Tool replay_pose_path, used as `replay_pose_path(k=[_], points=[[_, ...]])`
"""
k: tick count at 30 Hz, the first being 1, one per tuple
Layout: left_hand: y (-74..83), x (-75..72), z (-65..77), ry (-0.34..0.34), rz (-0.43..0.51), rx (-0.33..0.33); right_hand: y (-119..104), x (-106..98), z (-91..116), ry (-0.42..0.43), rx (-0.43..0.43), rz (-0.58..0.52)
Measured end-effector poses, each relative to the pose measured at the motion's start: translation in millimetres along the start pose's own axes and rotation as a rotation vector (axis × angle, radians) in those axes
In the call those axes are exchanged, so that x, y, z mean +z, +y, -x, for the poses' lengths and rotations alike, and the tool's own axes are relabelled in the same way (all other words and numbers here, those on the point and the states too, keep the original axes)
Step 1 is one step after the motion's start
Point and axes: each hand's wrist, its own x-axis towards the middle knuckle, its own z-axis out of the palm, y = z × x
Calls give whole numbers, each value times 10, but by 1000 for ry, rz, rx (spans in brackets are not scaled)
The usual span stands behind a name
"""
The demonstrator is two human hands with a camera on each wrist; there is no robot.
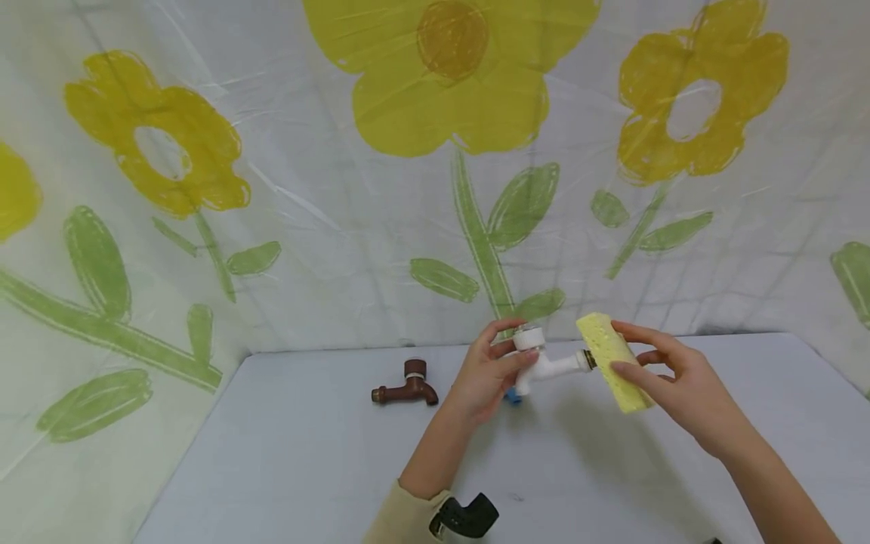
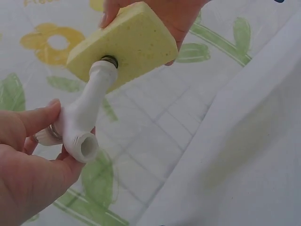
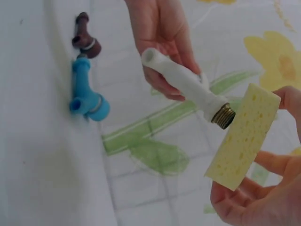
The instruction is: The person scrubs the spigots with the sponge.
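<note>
A white tap (image 1: 553, 368) with a round knob is held above the table by my left hand (image 1: 484, 374), thumb and fingers around its knob end. Its threaded brass end (image 3: 223, 116) points right, toward a yellow sponge (image 1: 615, 363). My right hand (image 1: 686, 381) grips that sponge by its edges, thumb on one side and fingers on the other. In the left wrist view the brass thread meets the broad face of the sponge (image 2: 129, 44). The spout opening of the tap (image 2: 87, 146) faces the left wrist camera.
On the table (image 1: 306, 453) lies a brown tap (image 1: 408, 385), left of my left hand. A blue tap (image 3: 87, 92) lies beside it, mostly hidden behind my left hand in the head view. A sheet with yellow flowers (image 1: 448, 98) hangs behind the table's far edge.
</note>
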Motion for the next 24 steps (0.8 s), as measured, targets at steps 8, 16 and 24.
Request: replay_pose_path(k=[8, 16, 24], points=[[13, -7, 26, 35, -10, 27, -70, 52, 35, 59, -77, -25], [21, 22, 50, 57, -1, 54, -156, 169, 57, 251, -214, 159], [27, 45, 59, 66, 5, 67, -190, 340, 60, 411, -475, 263]])
